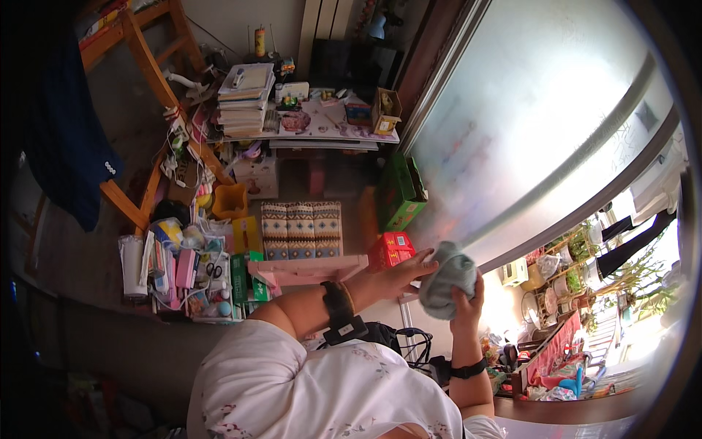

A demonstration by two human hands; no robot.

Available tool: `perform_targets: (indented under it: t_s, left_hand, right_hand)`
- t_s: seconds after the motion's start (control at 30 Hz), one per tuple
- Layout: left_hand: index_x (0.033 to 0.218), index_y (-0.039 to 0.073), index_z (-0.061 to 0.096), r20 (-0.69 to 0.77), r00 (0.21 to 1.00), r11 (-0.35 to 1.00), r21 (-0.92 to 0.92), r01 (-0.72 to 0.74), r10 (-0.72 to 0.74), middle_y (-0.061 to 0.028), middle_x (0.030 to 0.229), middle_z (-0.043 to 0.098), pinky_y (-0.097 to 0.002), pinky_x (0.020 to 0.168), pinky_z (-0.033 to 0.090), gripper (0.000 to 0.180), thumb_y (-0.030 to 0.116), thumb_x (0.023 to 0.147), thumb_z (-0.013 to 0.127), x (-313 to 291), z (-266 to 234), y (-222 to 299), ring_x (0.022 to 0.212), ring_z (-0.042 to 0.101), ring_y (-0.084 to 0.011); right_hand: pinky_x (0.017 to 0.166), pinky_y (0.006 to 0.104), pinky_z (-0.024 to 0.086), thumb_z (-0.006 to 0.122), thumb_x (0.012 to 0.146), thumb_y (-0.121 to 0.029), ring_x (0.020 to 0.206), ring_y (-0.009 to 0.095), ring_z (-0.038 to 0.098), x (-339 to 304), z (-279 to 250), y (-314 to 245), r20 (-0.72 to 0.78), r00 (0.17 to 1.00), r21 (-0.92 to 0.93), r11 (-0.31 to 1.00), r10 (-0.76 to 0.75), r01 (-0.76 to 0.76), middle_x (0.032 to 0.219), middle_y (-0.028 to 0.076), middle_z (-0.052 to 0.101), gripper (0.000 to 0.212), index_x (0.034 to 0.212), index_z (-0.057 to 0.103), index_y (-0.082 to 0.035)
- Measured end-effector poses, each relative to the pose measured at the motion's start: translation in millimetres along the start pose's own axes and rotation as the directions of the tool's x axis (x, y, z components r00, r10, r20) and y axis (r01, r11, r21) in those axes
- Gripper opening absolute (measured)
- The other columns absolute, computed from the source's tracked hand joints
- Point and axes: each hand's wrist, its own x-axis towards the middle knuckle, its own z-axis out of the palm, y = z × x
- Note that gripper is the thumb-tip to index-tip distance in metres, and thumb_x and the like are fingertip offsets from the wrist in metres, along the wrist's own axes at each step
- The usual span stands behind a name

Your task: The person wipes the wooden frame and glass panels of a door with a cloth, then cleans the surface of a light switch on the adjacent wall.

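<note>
A bunched grey-green cloth (pixel 447 284) is held up in front of the frosted glass door panel (pixel 504 146). My right hand (pixel 466 301) grips its right side, with the thumb over the front and the other fingers partly hidden. At its left edge, my left hand (pixel 411 272) reaches in and pinches the fabric, its fingertips partly covered by the folds. Just behind the left hand is a red box (pixel 391 250).
A pink wooden chair back (pixel 311 271) and a patterned seat cushion (pixel 301 230) lie ahead, before a cluttered desk (pixel 329 121). A green carton (pixel 402 194) stands against the door. Left is a full storage bin (pixel 197 311); right, plants (pixel 578 256) beyond the glass.
</note>
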Motion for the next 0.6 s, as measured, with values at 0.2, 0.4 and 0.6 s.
perform_targets:
  t_s: [0.2,0.4,0.6]
  left_hand:
    - [0.130,0.011,0.038,0.101,0.993,0.982,-0.183,-0.034,0.053,-0.0034,0.120,0.049,-0.0316,0.089,0.042,0.051,0.033,0.088,0.056,-6,-4,10,0.110,0.049,-0.0145]
    - [0.130,0.008,0.038,0.318,0.947,0.999,-0.003,-0.037,0.036,-0.0044,0.122,0.050,-0.0322,0.091,0.042,0.066,0.034,0.078,0.069,-1,-7,4,0.110,0.050,-0.0161]
    - [0.125,0.002,0.045,0.537,0.843,0.998,-0.012,0.054,-0.040,-0.0038,0.115,0.055,-0.0285,0.088,0.044,0.054,0.026,0.081,0.067,14,-7,-5,0.106,0.052,-0.0136]
  right_hand:
    - [0.099,0.0342,0.033,0.058,0.073,-0.003,0.115,0.021,0.043,-7,12,-15,0.048,0.999,0.172,0.985,0.022,-0.030,0.125,0.011,0.044,0.059,0.129,0.039,-0.002]
    - [0.102,0.0428,0.029,0.056,0.075,-0.005,0.121,0.034,0.038,-12,1,-9,0.188,0.777,-0.655,0.513,-0.601,0.555,0.132,0.020,0.037,0.055,0.127,0.039,-0.001]
    - [0.101,0.0398,0.033,0.068,0.075,-0.020,0.124,0.027,0.037,-29,-2,14,0.179,0.974,-0.003,0.990,-0.138,0.141,0.136,0.015,0.033,0.080,0.139,0.021,-0.004]
